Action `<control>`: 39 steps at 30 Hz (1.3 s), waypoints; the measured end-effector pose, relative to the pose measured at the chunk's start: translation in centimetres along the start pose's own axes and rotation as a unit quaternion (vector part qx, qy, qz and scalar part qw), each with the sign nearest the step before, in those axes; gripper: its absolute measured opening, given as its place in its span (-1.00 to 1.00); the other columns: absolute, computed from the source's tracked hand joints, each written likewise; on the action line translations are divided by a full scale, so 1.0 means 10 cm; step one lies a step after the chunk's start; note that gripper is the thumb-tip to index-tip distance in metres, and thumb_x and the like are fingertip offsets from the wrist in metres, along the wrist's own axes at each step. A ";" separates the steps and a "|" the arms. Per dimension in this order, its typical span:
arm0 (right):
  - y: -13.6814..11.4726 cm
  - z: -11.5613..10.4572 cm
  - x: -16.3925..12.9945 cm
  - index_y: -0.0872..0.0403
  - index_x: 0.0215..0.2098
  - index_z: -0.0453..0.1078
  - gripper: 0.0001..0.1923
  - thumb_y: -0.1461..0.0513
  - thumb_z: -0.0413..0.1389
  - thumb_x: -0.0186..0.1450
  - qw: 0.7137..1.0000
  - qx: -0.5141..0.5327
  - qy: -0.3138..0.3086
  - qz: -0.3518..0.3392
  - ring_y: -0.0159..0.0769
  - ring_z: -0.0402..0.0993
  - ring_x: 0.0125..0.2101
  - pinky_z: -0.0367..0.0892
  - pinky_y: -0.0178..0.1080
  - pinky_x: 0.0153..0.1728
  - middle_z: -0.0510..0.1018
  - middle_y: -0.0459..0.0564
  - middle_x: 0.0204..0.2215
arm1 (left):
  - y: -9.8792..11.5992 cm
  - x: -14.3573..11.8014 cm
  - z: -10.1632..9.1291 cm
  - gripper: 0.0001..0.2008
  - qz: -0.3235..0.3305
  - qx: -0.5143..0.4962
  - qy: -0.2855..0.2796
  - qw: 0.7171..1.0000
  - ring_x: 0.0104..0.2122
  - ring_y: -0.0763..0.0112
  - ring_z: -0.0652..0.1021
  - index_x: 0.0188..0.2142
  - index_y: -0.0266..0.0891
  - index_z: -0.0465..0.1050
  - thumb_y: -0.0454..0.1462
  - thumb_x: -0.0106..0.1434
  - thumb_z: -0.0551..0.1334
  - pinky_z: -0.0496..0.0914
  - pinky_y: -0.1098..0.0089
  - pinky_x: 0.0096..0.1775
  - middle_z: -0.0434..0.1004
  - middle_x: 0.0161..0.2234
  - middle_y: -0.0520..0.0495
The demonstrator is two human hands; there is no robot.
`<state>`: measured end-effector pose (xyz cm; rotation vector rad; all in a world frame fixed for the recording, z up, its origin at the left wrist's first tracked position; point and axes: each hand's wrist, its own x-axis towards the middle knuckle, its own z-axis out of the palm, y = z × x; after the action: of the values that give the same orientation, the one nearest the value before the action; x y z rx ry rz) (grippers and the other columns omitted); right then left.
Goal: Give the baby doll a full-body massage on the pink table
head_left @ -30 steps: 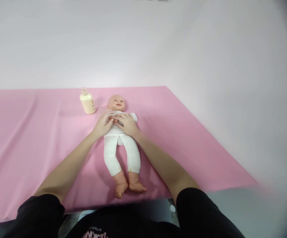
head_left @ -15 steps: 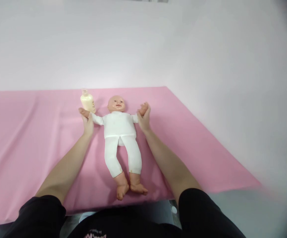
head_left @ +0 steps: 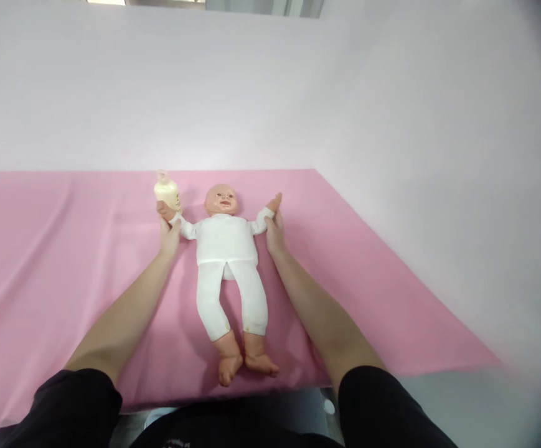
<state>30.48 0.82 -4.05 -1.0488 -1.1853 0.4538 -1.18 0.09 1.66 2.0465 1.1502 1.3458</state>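
Observation:
A baby doll (head_left: 226, 239) in a white top and white trousers lies on its back, head away from me and bare feet toward me. Its arms are spread out and raised a little to each side. My left hand (head_left: 170, 235) is closed around the doll's arm near the wrist on the left. On the other side, my right hand (head_left: 275, 233) grips the opposite forearm by the wrist, thumb in front and fingers mostly hidden behind. Just beyond the doll's left-side hand stands a pale yellow bottle (head_left: 167, 191), partly covered by that hand.
A pink cloth (head_left: 88, 267) covers the table, with creases on the left. White walls (head_left: 158, 93) rise behind and to the right. The table's front edge runs close to my body.
The doll's arms have shifted slightly inward and turned in my hands, and more of the right-side sleeve shows. My view has tilted up a little. The bottle stays in place.

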 end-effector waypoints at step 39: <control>0.48 -0.06 0.09 -0.20 0.23 0.25 -0.38 0.17 0.02 0.18 0.966 0.163 0.185 0.075 -0.11 0.25 0.38 0.21 0.24 0.39 0.36 -0.02 0.26 | -0.79 0.05 0.16 -0.73 -0.291 -0.268 0.289 0.872 0.21 0.27 0.51 0.00 -0.14 0.13 -0.03 0.53 0.08 0.42 0.19 0.24 0.39 0.20 -0.28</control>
<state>32.39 3.53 -7.63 -0.8900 -0.6742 0.5243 -2.81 5.06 -4.49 0.8179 1.2823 1.7276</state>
